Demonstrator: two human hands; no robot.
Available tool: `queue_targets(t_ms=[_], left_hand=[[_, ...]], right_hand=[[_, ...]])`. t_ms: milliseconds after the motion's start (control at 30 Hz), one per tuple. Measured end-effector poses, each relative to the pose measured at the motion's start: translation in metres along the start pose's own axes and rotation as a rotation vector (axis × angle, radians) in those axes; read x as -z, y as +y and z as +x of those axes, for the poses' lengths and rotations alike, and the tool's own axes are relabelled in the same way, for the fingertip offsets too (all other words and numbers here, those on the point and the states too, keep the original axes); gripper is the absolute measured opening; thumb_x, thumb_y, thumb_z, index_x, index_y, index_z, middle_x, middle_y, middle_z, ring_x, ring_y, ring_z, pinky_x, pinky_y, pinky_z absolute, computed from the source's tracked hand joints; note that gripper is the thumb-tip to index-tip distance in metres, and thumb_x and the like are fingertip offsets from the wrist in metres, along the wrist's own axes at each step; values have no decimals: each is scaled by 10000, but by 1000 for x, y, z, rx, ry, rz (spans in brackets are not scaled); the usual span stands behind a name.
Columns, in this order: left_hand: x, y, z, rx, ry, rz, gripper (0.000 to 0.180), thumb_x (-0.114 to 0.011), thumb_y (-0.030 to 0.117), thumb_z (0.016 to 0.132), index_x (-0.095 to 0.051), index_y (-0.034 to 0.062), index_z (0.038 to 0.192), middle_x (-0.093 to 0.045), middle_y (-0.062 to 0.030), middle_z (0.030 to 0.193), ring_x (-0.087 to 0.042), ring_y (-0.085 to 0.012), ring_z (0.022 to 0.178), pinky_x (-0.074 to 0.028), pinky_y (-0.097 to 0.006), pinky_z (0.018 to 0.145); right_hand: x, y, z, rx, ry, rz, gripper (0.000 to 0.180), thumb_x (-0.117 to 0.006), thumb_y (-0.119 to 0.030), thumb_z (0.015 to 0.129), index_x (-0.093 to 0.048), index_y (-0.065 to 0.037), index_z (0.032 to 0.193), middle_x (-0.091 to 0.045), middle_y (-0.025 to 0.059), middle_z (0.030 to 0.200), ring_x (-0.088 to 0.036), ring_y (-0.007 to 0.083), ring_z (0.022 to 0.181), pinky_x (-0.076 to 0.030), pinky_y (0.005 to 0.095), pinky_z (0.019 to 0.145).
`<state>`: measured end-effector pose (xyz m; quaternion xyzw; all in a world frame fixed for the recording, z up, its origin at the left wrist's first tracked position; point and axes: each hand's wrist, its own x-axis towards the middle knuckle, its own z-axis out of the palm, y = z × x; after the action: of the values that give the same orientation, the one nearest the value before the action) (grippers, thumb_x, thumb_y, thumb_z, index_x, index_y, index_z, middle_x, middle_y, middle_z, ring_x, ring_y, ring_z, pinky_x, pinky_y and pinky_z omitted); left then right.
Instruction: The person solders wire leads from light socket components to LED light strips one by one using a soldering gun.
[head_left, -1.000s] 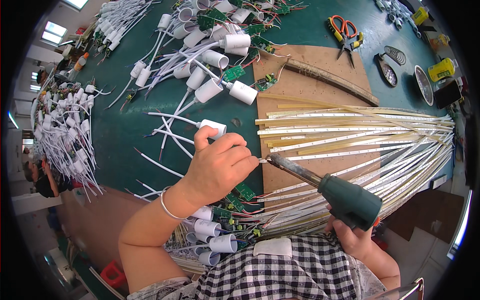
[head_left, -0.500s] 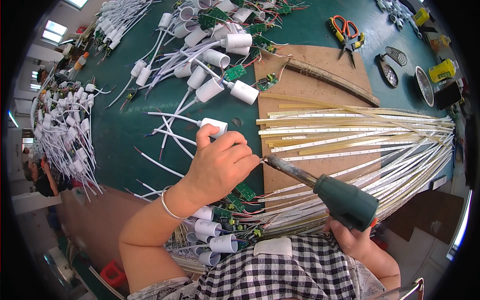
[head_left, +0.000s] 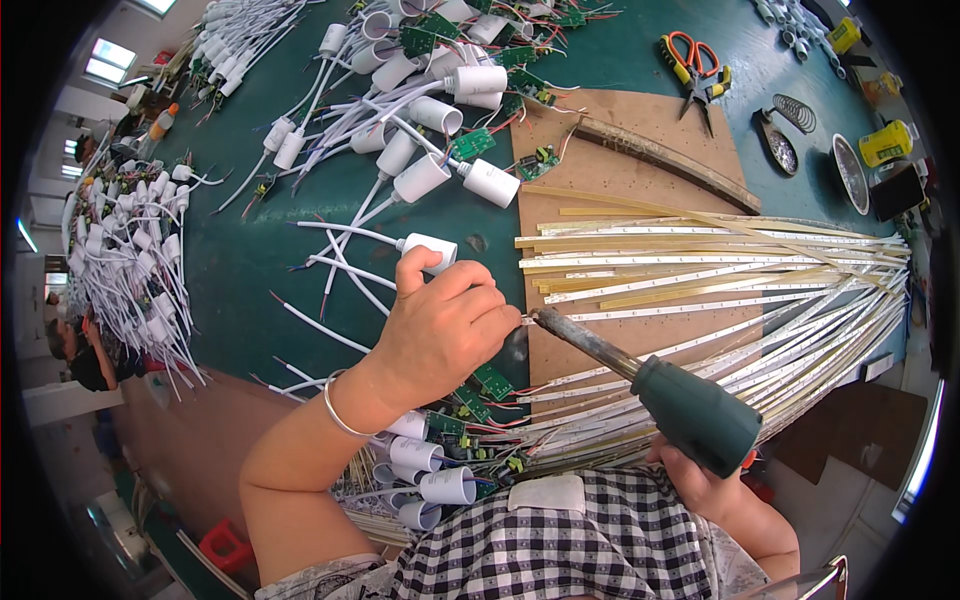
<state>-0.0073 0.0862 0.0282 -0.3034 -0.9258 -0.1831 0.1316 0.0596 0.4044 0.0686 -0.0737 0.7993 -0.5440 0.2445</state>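
Observation:
My right hand [head_left: 700, 474] grips a soldering iron [head_left: 693, 410] by its thick green handle. Its dark metal tip reaches left to the end of a white LED strip [head_left: 640, 309]. Right at that tip, the thumb and forefinger of my left hand [head_left: 440, 322] are pinched together; the small piece between them is mostly hidden. A white cylindrical lamp cap [head_left: 432, 248] with a white cable lies just beyond my left hand, behind its raised finger. Below that hand, green circuit boards [head_left: 490, 382] with thin red wires lie beside the strip ends.
LED strips fan out over a brown board [head_left: 640, 150], with a dark wooden bar [head_left: 665, 163] across it. Piles of white caps with cables [head_left: 425, 178] fill the far middle and left. Orange-handled scissors and pliers [head_left: 692, 75], a coiled iron stand [head_left: 790, 115] and a metal bowl [head_left: 849, 173] stand far right.
Hardly anything differs. The soldering iron's handle has dipped slightly to the right and nearer me, while its tip stays by my left fingertips.

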Motion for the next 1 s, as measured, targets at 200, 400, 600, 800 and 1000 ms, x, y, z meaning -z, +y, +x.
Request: queue_targets(t_ms=[200, 400, 600, 800, 1000], left_hand=[[-2, 0, 0, 5, 6, 3, 205, -785, 104, 646, -683, 147, 818, -618, 47, 823, -592, -165, 926, -285, -465, 883], [-2, 0, -1, 5, 16, -4, 216, -795, 109, 650, -682, 136, 831, -613, 31, 817, -594, -172, 919, -290, -462, 883], [-2, -1, -1, 6, 9, -12, 219, -793, 106, 650, -682, 131, 838, -609, 24, 810, -593, -173, 914, -294, -457, 882], [-3, -1, -1, 16, 5, -28, 219, -791, 104, 652, -680, 131, 839, -607, 25, 809, -587, -172, 898, -295, -453, 880], [-2, -1, 0, 35, -5, -48, 219, -790, 105, 659, -677, 134, 844, -607, 25, 808, -585, -170, 893, -294, -450, 877]], right_hand=[[-2, -3, -1, -46, 26, 15, 219, -653, -38, 764, -651, -6, 980, -655, 137, 890, -627, 335, 766, -504, 394, 692], [-3, -3, 1, -52, 34, -1, 224, -659, -31, 766, -650, -6, 989, -656, 139, 897, -627, 335, 775, -501, 391, 699], [-4, -10, 7, -64, 21, 29, 212, -653, -31, 775, -648, -4, 985, -653, 142, 890, -623, 337, 773, -498, 387, 712], [-3, 0, 0, -20, 73, 57, 199, -652, -49, 780, -647, 7, 971, -647, 140, 869, -615, 333, 758, -492, 384, 694], [-2, 6, -3, -7, 114, 64, 209, -656, -51, 769, -649, 8, 970, -641, 130, 840, -605, 312, 731, -483, 379, 670]])
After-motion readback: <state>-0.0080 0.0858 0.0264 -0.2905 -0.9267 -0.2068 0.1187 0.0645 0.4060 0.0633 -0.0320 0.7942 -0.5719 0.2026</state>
